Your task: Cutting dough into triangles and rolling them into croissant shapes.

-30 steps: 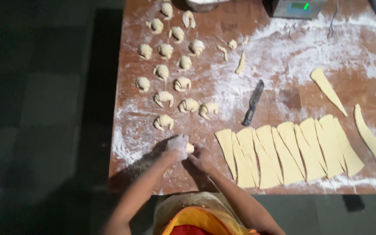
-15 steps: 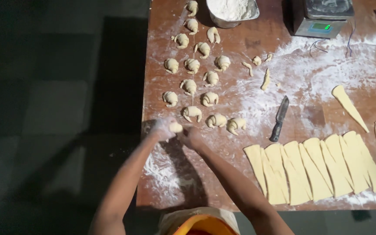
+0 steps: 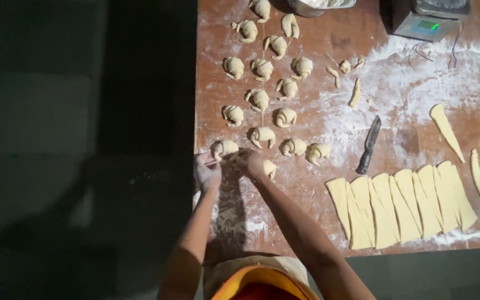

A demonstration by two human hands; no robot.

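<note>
Head view shows me both hands at the floured surface point(image 3: 329, 44), near its left edge. My left hand point(image 3: 206, 171) touches a rolled dough piece point(image 3: 224, 148); my right hand point(image 3: 253, 163) rests beside another roll point(image 3: 269, 168). Whether either hand's fingers are together, I cannot tell. A knife point(image 3: 368, 145) lies well right.

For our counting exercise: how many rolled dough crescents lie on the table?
16 rolled pale dough crescents: fifteen in staggered rows on the floured wooden table's left part, one beside the right hand. Hands may hide more.
</note>
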